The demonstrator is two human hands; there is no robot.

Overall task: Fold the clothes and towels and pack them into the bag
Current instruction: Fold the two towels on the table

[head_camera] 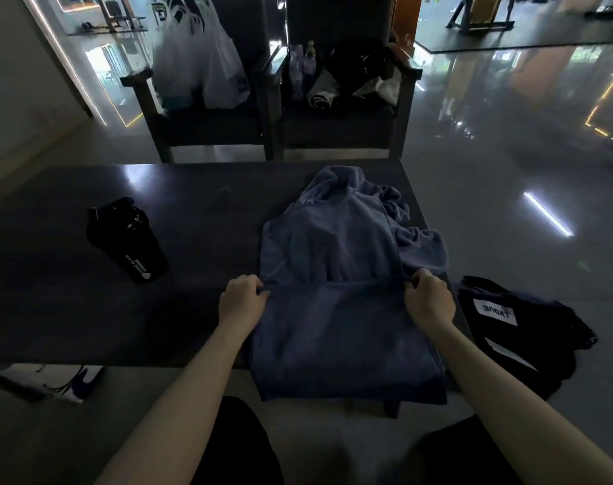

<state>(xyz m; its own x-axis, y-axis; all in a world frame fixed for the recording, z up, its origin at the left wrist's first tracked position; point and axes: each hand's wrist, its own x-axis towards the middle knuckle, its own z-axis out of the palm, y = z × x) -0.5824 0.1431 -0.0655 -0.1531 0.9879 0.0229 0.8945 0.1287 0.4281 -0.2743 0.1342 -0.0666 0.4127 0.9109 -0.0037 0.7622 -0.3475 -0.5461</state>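
Head view: blue towel (340, 246) lies on the right part of the table (88, 309), its near end hanging over the table's front edge. Left hand (240, 299) and right hand (429, 299) each pinch one end of a fold line running across it. The far end is bunched and unfolded. Looks like an early fold, with more folds to go. Black bag (515, 330), if that is what the white-labelled item is, sits just right of the table; contents can't be seen. No packing visible yet. Shaker (128, 239) stands left, well apart.
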